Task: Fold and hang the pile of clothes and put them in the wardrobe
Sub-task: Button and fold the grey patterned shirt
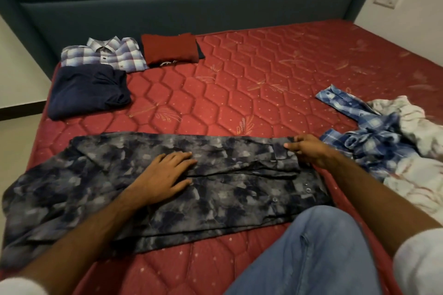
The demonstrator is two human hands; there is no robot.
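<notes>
Patterned shirt (148, 189) lies under flat left hand (165, 172); right hand (309, 151) fingers pinch its edge.

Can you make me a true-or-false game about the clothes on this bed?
1. The left hand lies flat on the dark patterned shirt. True.
2. The right hand is holding a hanger. False: it pinches the shirt's edge.
3. The red folded top sits near the headboard. True.
4. The blue checked shirt is neatly folded. False: it lies crumpled on the right.
5. The mattress is green. False: it is red.
</notes>
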